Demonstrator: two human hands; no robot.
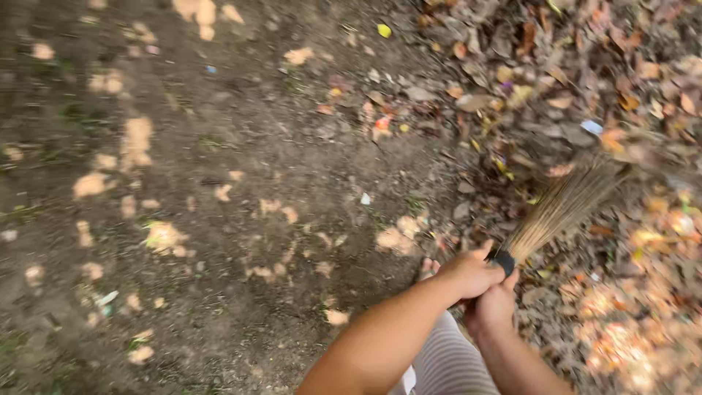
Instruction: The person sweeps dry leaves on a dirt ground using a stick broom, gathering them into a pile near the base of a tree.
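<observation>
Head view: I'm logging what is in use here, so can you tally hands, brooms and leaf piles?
Hands: 2, the left hand and right hand, both gripping the broom
Brooms: 1, a stick broom with a black band
Leaf piles: 1, the dry leaf pile at upper right
Total: 4

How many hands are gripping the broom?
2. The left hand wraps the black-bound base of the straw stick broom, uppermost; the right hand grips just below it, partly hidden by the left.
</observation>
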